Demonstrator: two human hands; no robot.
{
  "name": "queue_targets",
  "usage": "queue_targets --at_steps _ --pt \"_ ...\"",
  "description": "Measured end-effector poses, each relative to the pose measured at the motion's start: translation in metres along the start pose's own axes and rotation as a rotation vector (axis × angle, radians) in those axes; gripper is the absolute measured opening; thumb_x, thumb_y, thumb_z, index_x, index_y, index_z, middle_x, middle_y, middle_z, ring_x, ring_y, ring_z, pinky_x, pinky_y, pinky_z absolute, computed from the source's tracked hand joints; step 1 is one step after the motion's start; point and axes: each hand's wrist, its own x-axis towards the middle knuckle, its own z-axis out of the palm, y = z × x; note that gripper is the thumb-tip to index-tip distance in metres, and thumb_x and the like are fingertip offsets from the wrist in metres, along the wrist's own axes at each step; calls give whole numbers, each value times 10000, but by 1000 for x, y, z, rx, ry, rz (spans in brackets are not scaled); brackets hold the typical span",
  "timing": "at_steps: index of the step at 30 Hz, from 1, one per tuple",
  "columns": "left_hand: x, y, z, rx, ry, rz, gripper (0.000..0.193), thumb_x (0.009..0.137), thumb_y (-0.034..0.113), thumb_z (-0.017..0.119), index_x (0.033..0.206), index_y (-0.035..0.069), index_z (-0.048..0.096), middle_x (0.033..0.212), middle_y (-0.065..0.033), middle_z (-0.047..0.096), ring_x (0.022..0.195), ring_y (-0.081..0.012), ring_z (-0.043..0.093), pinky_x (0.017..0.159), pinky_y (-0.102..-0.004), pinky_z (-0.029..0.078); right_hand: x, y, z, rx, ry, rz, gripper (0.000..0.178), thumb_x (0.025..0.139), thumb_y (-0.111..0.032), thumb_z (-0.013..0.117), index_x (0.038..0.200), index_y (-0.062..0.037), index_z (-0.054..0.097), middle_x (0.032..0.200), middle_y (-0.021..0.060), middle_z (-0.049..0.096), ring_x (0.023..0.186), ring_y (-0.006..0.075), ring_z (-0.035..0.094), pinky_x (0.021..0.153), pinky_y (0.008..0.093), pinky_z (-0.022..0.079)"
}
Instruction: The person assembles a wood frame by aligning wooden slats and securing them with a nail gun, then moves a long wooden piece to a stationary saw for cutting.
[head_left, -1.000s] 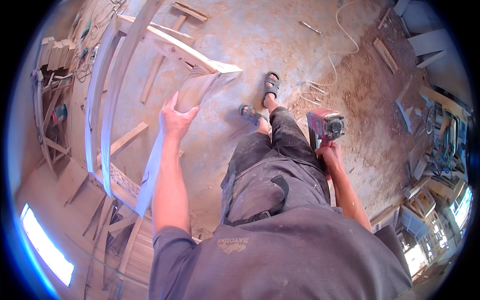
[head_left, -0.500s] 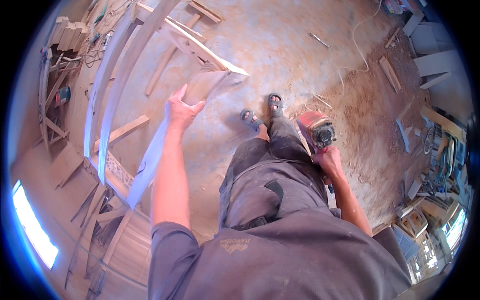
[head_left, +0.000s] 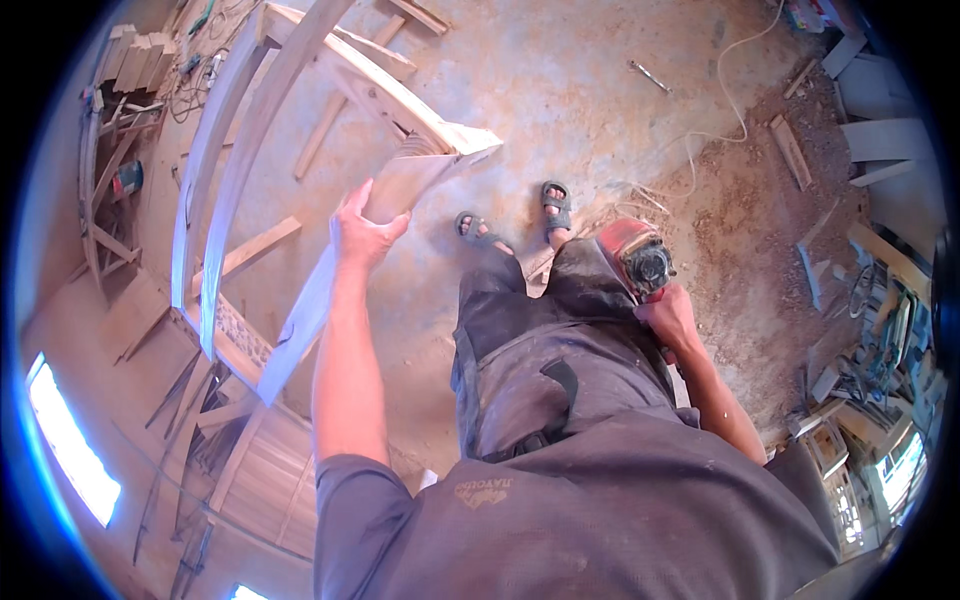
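My left hand (head_left: 362, 235) grips a pale wooden board (head_left: 412, 182), thumb on its inner face and fingers along the far edge. This board is part of a wooden frame with long curved members (head_left: 275, 100), standing to my left. In my right hand (head_left: 670, 316) is a red and black handheld power tool (head_left: 626, 243), held low beside my right thigh, away from the frame. My fingers close round its rear part. Its underside is hidden, so I cannot tell its exact kind.
A white cord (head_left: 722, 75) snakes across the dusty floor beyond the tool. Loose wood pieces (head_left: 790, 153) and a small metal tool (head_left: 651, 77) lie ahead right. Stacked timber (head_left: 135, 60) stands far left. Scrap and boards (head_left: 885, 140) crowd the right wall.
My feet have moved apart, the left one shifting left. The power tool and right hand sit slightly further right in view. My left hand stays on the board.
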Motion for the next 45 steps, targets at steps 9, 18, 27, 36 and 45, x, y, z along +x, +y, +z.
queue_targets --at_steps 9,18,27,36,45 --pt "-1 -13 5 -26 27 54 784 647 251 869 1296 -99 601 1229 -202 676 1126 -278 658 995 -371 506 -25 -51 -3 132 -36 38 287 738 -159 762 992 -28 732 841 143 732 783 246 696 736 371 535" --pt "-4 -7 1 -65 26 43 748 668 237 859 1293 -87 606 1224 -207 675 1137 -306 658 996 -382 510 -67 -132 4 201 -11 -190 556 828 -177 794 1327 -22 603 1266 131 669 1176 236 611 1024 375 457" --pt "-5 -14 1 -36 57 68 759 644 251 874 1297 -41 620 1223 -207 665 1151 -357 631 1004 -420 498 -76 -211 26 75 -28 -524 301 945 -131 664 1229 -57 593 615 26 552 393 108 478 366 317 365" --pt "-6 -20 -4 -87 15 52 712 671 244 867 1308 30 631 1262 -130 652 1176 -330 592 1015 -425 441 -76 -287 61 29 50 -471 146 872 -73 684 1011 -36 658 653 -8 548 559 64 501 482 289 395" --pt "-7 -28 -4 -138 14 51 722 655 215 883 1311 56 627 1235 -109 664 1168 -301 588 992 -439 436 -81 -315 71 -174 75 -228 86 817 -69 694 877 -28 647 665 -6 576 604 86 530 541 292 427"
